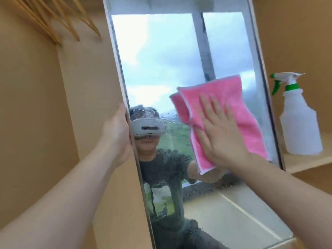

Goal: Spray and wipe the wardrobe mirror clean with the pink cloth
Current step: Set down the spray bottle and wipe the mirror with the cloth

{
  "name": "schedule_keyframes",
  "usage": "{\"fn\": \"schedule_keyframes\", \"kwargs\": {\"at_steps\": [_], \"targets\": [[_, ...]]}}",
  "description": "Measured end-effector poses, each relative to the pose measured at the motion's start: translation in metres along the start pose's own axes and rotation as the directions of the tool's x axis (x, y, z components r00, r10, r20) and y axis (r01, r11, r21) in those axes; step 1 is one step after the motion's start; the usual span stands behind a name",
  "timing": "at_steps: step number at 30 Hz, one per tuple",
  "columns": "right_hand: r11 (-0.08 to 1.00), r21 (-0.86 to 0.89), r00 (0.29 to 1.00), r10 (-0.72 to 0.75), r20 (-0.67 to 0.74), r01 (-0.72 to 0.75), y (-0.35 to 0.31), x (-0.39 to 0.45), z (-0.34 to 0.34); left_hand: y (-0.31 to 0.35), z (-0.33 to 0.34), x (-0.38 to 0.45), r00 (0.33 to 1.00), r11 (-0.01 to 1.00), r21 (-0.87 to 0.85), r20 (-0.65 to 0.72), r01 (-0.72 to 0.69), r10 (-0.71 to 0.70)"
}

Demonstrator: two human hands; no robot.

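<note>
Operator: Mirror [161, 56] fills the middle of my view. It is tall, it leans a little, and it stands inside a light wooden wardrobe [36, 105].

Colleague: What is nearest to you?

Operator: The two bare forearms; they come in from the bottom corners. The left hand [117, 133] holds the left edge of the mirror. The palm is against the frame and the fingers go around the edge, so I cannot see the fingertips.

Colleague: And the other one?

Operator: The right hand [220, 130] lies flat, with the fingers straight and slightly spread. It presses the pink cloth [239, 112] against the glass, on the right half, about the middle of the height. The cloth is folded and reaches almost to the right frame of the mirror.

Colleague: How does the glass look?

Operator: Left of the cloth I see small drops [161, 119] on the surface. The lower part looks hazy. A person with a headset is reflected there, and a bright window is reflected above.

Colleague: Further back?

Operator: A white spray bottle [300, 123] with a green trigger stands upright on a wooden shelf [305, 160], to the right of the mirror. Far up on the left hang some wooden hangers [59, 20].
</note>
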State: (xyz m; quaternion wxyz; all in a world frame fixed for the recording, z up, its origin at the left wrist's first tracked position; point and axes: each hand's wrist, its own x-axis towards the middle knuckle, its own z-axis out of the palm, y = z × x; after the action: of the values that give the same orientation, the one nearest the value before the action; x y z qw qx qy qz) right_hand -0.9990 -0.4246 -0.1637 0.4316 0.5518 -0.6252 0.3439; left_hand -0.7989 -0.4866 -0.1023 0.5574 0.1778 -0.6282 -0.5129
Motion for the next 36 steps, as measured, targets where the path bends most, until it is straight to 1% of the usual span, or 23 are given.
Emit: {"fn": "schedule_keyframes", "kwargs": {"at_steps": [1, 2, 3, 5, 7, 8, 10, 12, 13, 15, 17, 19, 22, 25, 27, 28, 30, 33, 36], "targets": [[0.997, -0.013, 0.997, -0.080, 0.020, 0.080, -0.021, 0.002, 0.004, -0.006, 0.001, -0.006, 0.997, 0.999, -0.023, -0.067, -0.030, 0.028], [0.990, -0.018, 0.990, -0.138, 0.024, 0.138, -0.041, 0.005, 0.008, -0.013, -0.001, -0.008, 0.993, 0.997, -0.033, -0.101, -0.067, 0.063], [0.984, -0.018, 0.984, -0.178, 0.008, 0.178, -0.060, 0.009, 0.014, -0.018, -0.001, -0.012, 0.992, 0.995, -0.054, -0.102, -0.081, 0.075], [0.975, -0.025, 0.972, -0.224, -0.067, 0.223, -0.093, 0.014, 0.025, -0.030, -0.006, -0.009, 0.994, 0.983, -0.152, -0.053, -0.099, 0.092], [0.973, -0.008, 0.967, -0.229, -0.111, 0.230, -0.111, 0.017, 0.035, -0.036, -0.012, -0.006, 0.998, 0.961, -0.273, 0.024, -0.050, 0.059], [0.974, 0.001, 0.966, -0.226, -0.126, 0.228, -0.113, 0.016, 0.039, -0.035, -0.014, -0.008, 0.998, 0.956, -0.294, 0.046, -0.020, 0.035], [0.968, 0.001, 0.956, -0.247, -0.157, 0.250, -0.108, 0.012, 0.043, -0.032, -0.015, -0.010, 0.996, 0.958, -0.288, 0.087, -0.009, 0.035], [0.962, -0.015, 0.946, -0.273, -0.173, 0.274, -0.096, 0.006, 0.042, -0.032, -0.011, -0.015, 0.991, 0.966, -0.254, 0.113, -0.043, 0.074], [0.961, -0.016, 0.946, -0.274, -0.174, 0.276, -0.089, 0.003, 0.040, -0.033, -0.008, -0.018, 0.994, 0.976, -0.207, 0.071, -0.066, 0.082], [0.965, -0.030, 0.953, -0.260, -0.155, 0.259, -0.073, -0.008, 0.036, -0.035, -0.004, -0.018, 0.992, 0.993, -0.070, -0.095, -0.090, 0.083], [0.975, -0.071, 0.973, -0.215, -0.088, 0.209, -0.049, -0.020, 0.033, -0.038, -0.003, -0.017, 0.984, 0.997, -0.017, -0.164, -0.081, 0.077], [0.985, -0.107, 0.989, -0.143, -0.037, 0.139, -0.019, -0.031, 0.029, -0.037, -0.004, -0.017, 0.983, 0.998, 0.022, -0.170, -0.061, 0.064], [0.991, -0.125, 0.999, -0.042, -0.015, 0.039, 0.020, -0.043, 0.020, -0.033, -0.004, -0.020, 0.984, 0.997, 0.067, -0.170, -0.037, 0.048], [0.987, -0.060, 0.986, 0.147, -0.080, -0.152, 0.059, -0.055, 0.017, -0.031, -0.002, -0.025, 0.989, 0.998, 0.052, -0.142, -0.023, 0.030], [0.954, 0.018, 0.945, 0.297, -0.135, -0.298, 0.080, -0.064, 0.019, -0.031, -0.006, -0.025, 0.993, 0.999, 0.034, -0.117, -0.003, 0.007], [0.937, 0.051, 0.924, 0.349, -0.153, -0.345, 0.086, -0.068, 0.021, -0.031, -0.009, -0.024, 0.995, 1.000, 0.027, -0.102, 0.008, -0.006], [0.918, 0.096, 0.899, 0.397, -0.185, -0.386, 0.089, -0.070, 0.024, -0.030, -0.015, -0.021, 0.998, 0.999, 0.025, -0.060, 0.034, -0.032], [0.907, 0.127, 0.886, 0.421, -0.195, -0.402, 0.085, -0.071, 0.026, -0.031, -0.019, -0.016, 0.998, 0.998, 0.006, -0.002, 0.055, -0.055], [0.891, 0.159, 0.871, 0.450, -0.197, -0.425, 0.076, -0.073, 0.030, -0.033, -0.018, -0.015, 0.998, 0.998, -0.020, -0.009, 0.055, -0.055]]}}
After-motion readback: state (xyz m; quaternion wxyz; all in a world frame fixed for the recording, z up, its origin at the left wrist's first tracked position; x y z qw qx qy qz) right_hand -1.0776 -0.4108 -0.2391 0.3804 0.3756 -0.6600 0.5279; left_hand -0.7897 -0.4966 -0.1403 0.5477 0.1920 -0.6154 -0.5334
